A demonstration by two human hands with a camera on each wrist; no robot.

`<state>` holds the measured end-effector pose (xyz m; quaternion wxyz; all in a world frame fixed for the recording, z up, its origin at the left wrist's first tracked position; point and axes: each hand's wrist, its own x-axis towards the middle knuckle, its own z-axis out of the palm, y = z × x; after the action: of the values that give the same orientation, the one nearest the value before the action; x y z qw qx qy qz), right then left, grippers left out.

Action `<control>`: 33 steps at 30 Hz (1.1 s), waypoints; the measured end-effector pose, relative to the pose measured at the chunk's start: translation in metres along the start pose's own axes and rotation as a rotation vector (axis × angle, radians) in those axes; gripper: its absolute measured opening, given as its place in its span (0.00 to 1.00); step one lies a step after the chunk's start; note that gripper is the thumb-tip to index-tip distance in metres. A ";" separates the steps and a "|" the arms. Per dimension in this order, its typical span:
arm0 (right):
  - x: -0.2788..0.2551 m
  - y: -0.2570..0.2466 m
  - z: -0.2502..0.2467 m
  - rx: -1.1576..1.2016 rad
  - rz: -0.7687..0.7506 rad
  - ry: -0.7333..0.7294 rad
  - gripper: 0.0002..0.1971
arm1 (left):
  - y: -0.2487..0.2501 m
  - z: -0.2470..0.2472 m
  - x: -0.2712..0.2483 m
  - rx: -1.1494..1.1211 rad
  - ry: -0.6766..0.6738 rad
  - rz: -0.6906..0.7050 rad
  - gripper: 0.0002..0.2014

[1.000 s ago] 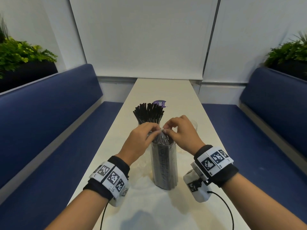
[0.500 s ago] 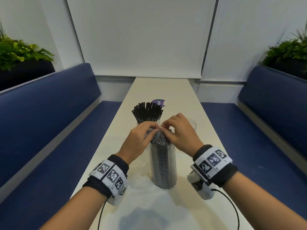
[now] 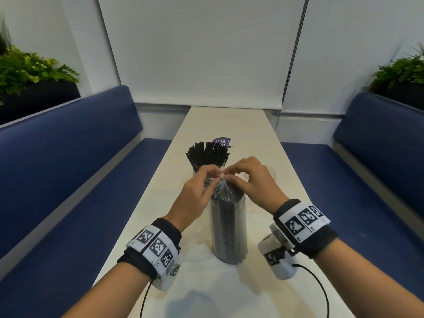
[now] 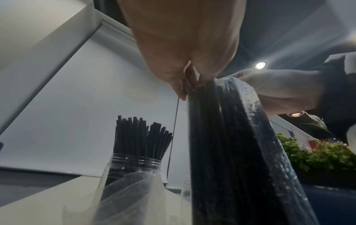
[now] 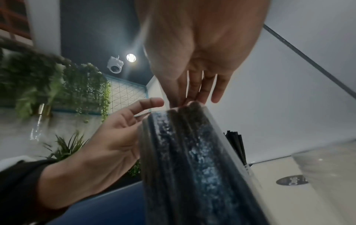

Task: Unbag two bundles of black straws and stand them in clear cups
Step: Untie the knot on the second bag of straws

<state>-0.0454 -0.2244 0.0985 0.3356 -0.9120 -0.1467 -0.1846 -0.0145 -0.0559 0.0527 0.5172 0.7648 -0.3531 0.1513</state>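
Observation:
A bagged bundle of black straws (image 3: 229, 228) stands upright on the white table (image 3: 227, 125), wrapped in clear plastic; it also fills the left wrist view (image 4: 237, 152) and the right wrist view (image 5: 194, 164). My left hand (image 3: 202, 187) and right hand (image 3: 250, 180) pinch the gathered bag top (image 3: 222, 180) from either side. Behind them a clear cup (image 4: 133, 172) holds loose black straws (image 3: 207, 154). A second clear cup (image 3: 271, 174) shows partly behind my right hand.
An empty clear bag (image 3: 199, 251) lies crumpled on the table beside the bundle. A purple label (image 3: 222, 142) lies behind the filled cup. Blue benches (image 3: 68, 157) run along both sides, with plants (image 3: 27, 70) on the ledges.
Both hands stay pinched at the bag top with the bundle upright in the same spot; only the head view has shifted slightly.

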 end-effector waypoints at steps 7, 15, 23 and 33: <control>0.001 -0.002 0.008 -0.070 0.007 0.016 0.09 | 0.002 0.002 0.005 -0.012 0.025 -0.038 0.10; 0.000 0.013 0.007 0.162 0.104 0.028 0.05 | 0.006 0.003 0.013 -0.223 0.003 -0.217 0.08; -0.006 0.015 0.004 0.638 0.243 0.068 0.06 | 0.005 -0.002 0.009 -0.003 0.014 -0.101 0.05; -0.011 0.016 0.005 0.290 0.122 0.056 0.05 | 0.001 0.004 0.001 0.096 0.125 0.018 0.09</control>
<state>-0.0479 -0.2342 0.0806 0.4784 -0.8557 -0.1067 -0.1660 -0.0153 -0.0598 0.0521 0.4996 0.7747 -0.3191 0.2201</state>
